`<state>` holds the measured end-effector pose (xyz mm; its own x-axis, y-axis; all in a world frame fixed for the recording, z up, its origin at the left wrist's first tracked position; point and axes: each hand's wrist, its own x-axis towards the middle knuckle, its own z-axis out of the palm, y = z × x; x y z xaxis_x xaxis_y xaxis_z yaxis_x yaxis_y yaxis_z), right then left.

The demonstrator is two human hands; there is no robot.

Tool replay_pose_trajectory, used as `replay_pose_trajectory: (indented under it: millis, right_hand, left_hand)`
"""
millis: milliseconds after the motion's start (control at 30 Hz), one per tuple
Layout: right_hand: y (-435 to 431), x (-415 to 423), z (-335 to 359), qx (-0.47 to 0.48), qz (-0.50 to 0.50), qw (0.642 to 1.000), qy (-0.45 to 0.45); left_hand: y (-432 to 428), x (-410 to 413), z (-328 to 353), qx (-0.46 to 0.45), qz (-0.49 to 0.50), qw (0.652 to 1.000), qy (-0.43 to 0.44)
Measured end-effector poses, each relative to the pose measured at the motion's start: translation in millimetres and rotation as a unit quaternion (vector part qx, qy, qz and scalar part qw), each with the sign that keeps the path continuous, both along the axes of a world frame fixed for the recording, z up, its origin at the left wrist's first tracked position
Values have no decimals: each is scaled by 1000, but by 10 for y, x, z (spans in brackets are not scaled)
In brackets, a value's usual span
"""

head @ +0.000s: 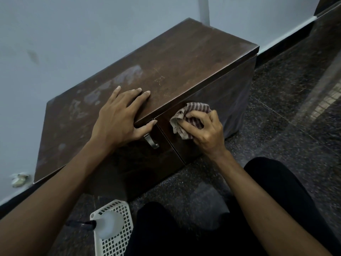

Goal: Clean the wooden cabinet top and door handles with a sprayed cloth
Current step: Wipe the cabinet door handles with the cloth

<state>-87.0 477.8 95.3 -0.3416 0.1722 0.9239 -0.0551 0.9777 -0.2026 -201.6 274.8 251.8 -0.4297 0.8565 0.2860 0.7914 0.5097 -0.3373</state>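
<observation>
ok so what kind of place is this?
Probably an ordinary indoor room, home or office, seen from floor level: a low wooden cabinet stands against a plain painted wall on a polished speckled stone floor.

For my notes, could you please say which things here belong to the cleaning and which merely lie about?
Job: striped cloth in the right hand, wooden cabinet top, metal door handle, spray bottle.
Lying about: white perforated basket, scrap by the wall, white pipe.
</observation>
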Motion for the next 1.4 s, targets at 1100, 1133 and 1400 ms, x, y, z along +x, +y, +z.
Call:
replay_pose_trajectory:
  millis: [1100,1133,1400]
  right_hand:
    - [-759,235,-319,-552,79,830,-15]
    - [-817,224,-247,-596,68,800,-3]
    - [-953,130,-82,-625,54,779,-16]
  left_hand:
    - [7,21,-10,4,-3,1000,14]
    - [6,21,-11,4,-3,1000,16]
    - [4,7,-19,-1,-1,1000,13]
